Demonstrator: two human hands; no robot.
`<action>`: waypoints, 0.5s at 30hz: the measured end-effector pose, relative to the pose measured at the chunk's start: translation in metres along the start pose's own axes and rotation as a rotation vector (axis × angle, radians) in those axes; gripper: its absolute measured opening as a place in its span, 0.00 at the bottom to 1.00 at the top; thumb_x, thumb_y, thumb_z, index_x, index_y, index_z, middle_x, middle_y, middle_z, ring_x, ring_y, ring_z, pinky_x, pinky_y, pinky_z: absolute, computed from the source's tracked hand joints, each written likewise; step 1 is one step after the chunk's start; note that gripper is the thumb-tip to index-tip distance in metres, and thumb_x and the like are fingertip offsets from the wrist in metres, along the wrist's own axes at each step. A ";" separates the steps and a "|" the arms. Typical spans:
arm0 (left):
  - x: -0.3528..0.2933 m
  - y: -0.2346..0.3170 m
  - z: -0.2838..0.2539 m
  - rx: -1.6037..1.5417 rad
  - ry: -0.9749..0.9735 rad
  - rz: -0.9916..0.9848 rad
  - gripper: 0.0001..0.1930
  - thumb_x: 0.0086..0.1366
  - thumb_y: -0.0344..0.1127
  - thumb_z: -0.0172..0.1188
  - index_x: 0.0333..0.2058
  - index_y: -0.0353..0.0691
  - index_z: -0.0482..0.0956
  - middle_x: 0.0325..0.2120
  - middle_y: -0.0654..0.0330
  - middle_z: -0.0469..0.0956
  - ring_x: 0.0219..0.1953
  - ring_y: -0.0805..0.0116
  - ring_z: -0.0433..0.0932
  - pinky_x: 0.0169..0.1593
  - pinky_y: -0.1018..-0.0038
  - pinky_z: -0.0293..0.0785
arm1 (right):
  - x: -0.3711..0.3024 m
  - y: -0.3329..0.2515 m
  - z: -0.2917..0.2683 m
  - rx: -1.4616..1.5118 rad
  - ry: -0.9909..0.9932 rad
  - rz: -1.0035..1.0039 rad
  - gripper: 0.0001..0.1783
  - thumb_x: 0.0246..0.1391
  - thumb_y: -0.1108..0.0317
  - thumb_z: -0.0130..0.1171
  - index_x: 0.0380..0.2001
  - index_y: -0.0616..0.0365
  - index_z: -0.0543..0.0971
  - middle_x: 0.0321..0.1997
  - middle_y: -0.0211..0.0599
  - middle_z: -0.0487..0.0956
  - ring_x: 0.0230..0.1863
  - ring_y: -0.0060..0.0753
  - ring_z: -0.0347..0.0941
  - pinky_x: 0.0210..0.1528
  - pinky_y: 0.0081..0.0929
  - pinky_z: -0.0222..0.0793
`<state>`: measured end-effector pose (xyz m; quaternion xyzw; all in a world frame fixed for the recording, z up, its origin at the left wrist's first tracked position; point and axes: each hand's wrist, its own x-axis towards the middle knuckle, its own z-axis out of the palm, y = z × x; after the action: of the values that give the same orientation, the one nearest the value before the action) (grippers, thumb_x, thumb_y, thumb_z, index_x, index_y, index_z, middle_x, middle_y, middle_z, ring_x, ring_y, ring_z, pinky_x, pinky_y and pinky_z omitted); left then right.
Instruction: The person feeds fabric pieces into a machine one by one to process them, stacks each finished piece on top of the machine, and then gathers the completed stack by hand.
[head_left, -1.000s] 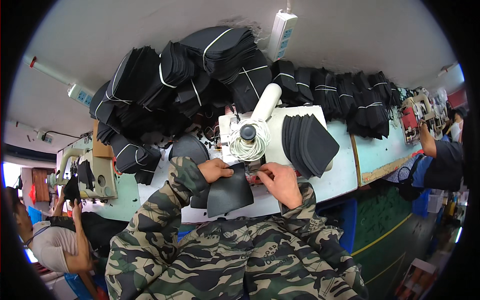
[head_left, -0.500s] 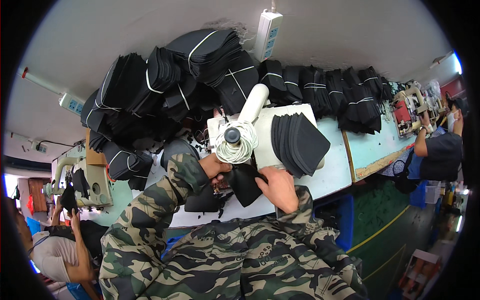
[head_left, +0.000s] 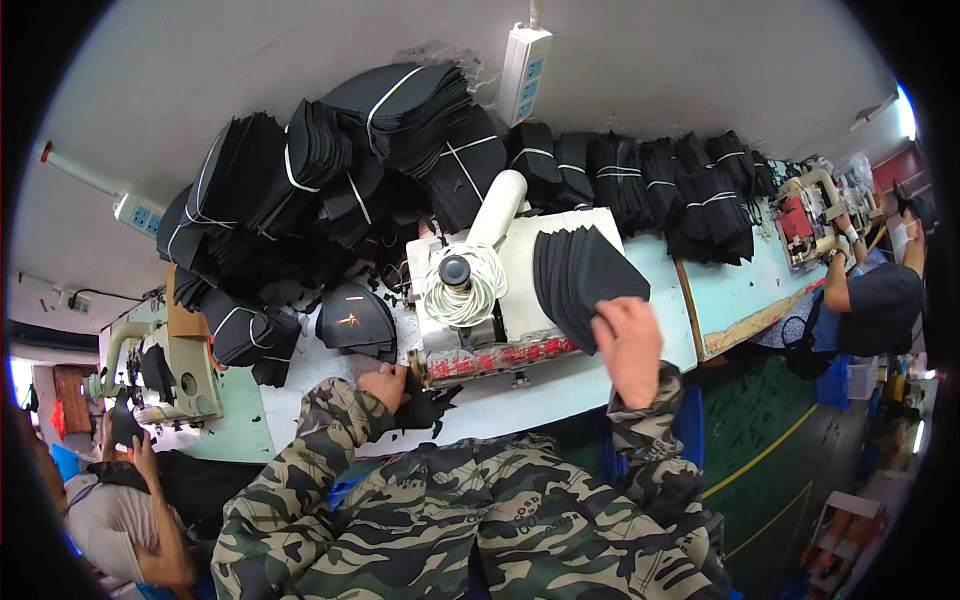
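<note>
A white sewing machine [head_left: 497, 212] with a coil of pale cord [head_left: 458, 300] on top stands on the table before me. My left hand [head_left: 383, 387] is at the left end of its low arm [head_left: 490, 358], fingers closed on a black fabric piece [head_left: 424, 403] partly hidden there. On the machine's white bed lies a fanned stack of black curved pieces [head_left: 582, 280]. My right hand [head_left: 632, 345] is at the stack's near right corner, fingers bent and slightly apart, fingertips over the edge. Left of the machine, a dark curved piece [head_left: 357, 322] lies with an orange light mark on it.
Tied bundles of black pieces [head_left: 405, 110] are heaped behind the machine, with more bundles [head_left: 620, 185] to the right. A power strip [head_left: 523, 75] hangs above. Co-workers sit at machines on the left [head_left: 165, 375] and right [head_left: 808, 215]. A blue bin [head_left: 690, 425] stands below the table.
My right hand has left the black piece in front of the machine and moved right to the stack. My left hand has moved left and down; the machine's low arm now shows.
</note>
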<state>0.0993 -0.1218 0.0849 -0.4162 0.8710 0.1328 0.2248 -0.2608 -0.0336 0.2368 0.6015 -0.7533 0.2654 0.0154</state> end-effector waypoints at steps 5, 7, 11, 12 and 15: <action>-0.014 -0.001 0.001 -0.079 0.092 0.009 0.21 0.52 0.47 0.63 0.40 0.43 0.70 0.35 0.54 0.74 0.29 0.52 0.79 0.29 0.59 0.75 | -0.006 -0.025 0.009 0.159 0.051 0.042 0.14 0.40 0.73 0.63 0.35 0.61 0.78 0.37 0.40 0.75 0.39 0.44 0.69 0.40 0.34 0.66; -0.014 -0.006 0.004 -0.098 0.120 0.018 0.19 0.53 0.46 0.62 0.40 0.42 0.71 0.34 0.53 0.75 0.29 0.52 0.78 0.29 0.59 0.74 | 0.003 -0.028 0.006 0.211 0.175 0.111 0.13 0.41 0.74 0.63 0.34 0.61 0.78 0.36 0.41 0.75 0.39 0.46 0.69 0.40 0.34 0.66; -0.012 -0.028 -0.006 -0.574 -0.192 0.201 0.12 0.58 0.39 0.58 0.36 0.39 0.75 0.23 0.54 0.76 0.25 0.63 0.79 0.28 0.63 0.74 | -0.005 -0.049 0.004 0.587 -0.144 0.188 0.13 0.44 0.72 0.62 0.35 0.64 0.77 0.29 0.41 0.76 0.30 0.36 0.73 0.33 0.29 0.68; -0.015 -0.029 -0.033 -0.822 -0.453 0.287 0.10 0.60 0.38 0.56 0.35 0.38 0.76 0.20 0.56 0.76 0.22 0.68 0.78 0.27 0.66 0.74 | -0.012 -0.053 0.012 0.662 -0.292 0.152 0.15 0.45 0.69 0.63 0.36 0.64 0.77 0.27 0.40 0.76 0.26 0.32 0.74 0.30 0.26 0.69; -0.019 0.002 -0.133 -1.046 -0.831 0.265 0.12 0.62 0.38 0.54 0.37 0.35 0.74 0.19 0.60 0.75 0.17 0.73 0.75 0.22 0.74 0.73 | -0.039 -0.074 0.047 0.804 -0.685 0.173 0.20 0.48 0.60 0.63 0.38 0.65 0.77 0.31 0.46 0.79 0.32 0.36 0.78 0.35 0.28 0.71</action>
<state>0.0706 -0.1636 0.2090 -0.2743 0.5771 0.7117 0.2917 -0.1678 -0.0282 0.2109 0.5477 -0.6009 0.3219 -0.4851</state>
